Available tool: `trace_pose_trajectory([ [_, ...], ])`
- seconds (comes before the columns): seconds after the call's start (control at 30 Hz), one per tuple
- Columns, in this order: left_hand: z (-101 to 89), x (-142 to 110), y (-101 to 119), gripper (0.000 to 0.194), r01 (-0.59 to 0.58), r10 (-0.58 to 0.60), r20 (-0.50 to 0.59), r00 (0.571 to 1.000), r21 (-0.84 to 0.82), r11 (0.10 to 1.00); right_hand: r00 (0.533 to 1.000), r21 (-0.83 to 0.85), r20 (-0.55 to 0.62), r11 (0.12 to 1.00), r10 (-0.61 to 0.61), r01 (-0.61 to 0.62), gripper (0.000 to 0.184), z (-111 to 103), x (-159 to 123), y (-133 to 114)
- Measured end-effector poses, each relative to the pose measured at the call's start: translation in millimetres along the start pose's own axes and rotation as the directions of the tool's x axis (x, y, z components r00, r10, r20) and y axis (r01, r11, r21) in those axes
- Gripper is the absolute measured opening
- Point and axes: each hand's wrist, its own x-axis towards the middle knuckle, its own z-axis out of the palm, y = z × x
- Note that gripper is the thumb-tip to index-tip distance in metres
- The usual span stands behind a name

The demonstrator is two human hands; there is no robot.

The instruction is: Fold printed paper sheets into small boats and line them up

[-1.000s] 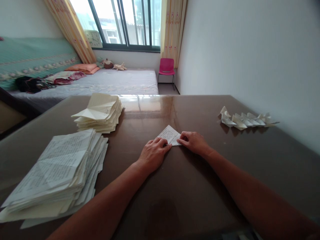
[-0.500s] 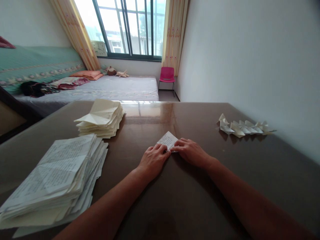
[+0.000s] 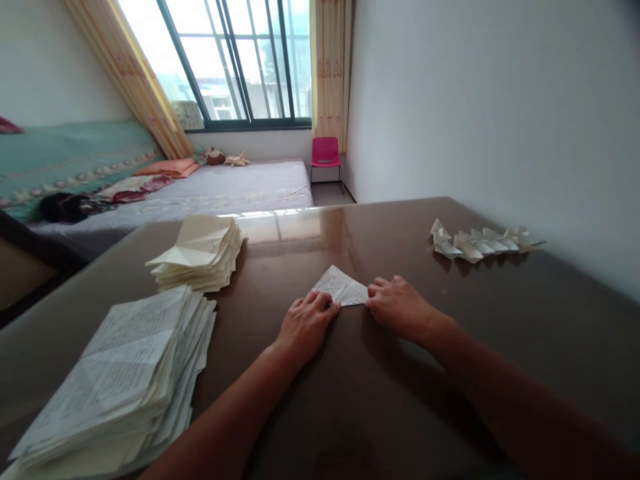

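A small folded sheet of paper (image 3: 340, 285) with handwriting lies on the brown table between my hands, its point facing away from me. My left hand (image 3: 310, 320) presses on its near left edge with curled fingers, holding it against the tabletop. At the paper's right corner, the fingers of my right hand (image 3: 397, 303) are pinched together on the edge. Parts of the near edge are hidden under my left fingers.
On the left stand a large stack of written sheets (image 3: 120, 367) and a smaller stack of cream paper (image 3: 200, 250). Several folded paper pieces (image 3: 483, 243) line the table's (image 3: 350, 413) far right. Beyond are a bed (image 3: 250, 187) and a pink chair (image 3: 326, 153).
My right hand has moved right along the paper, and more of the paper's right side shows, stretched into a wider triangle. The left hand stays on it. The camera view has tilted slightly.
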Motion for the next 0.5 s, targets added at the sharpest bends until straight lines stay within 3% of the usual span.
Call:
trace_pose_trajectory([
  [0.1,-1.9,-1,-1,0.035,-0.002,0.002,0.015,1.0,0.018,1.0,0.992,0.08,-0.127,0.997,0.008,0.002,0.019,10,8,-12],
  [0.23,-2.6,-1,-12,0.04,0.048,-0.047,-0.037,0.998,0.036,0.998,0.981,0.153,-0.191,0.986,-0.031,0.061,0.019,25,19,-21],
  [0.37,-1.7,-1,-24,0.038,0.127,-0.125,-0.042,0.991,0.051,0.991,0.967,0.165,-0.24,0.979,-0.08,0.122,0.014,36,26,-11],
  [0.5,-5.2,-3,-27,0.037,0.064,-0.06,-0.059,0.996,0.07,0.995,0.95,0.251,-0.299,0.953,-0.094,0.173,0.016,47,34,5],
])
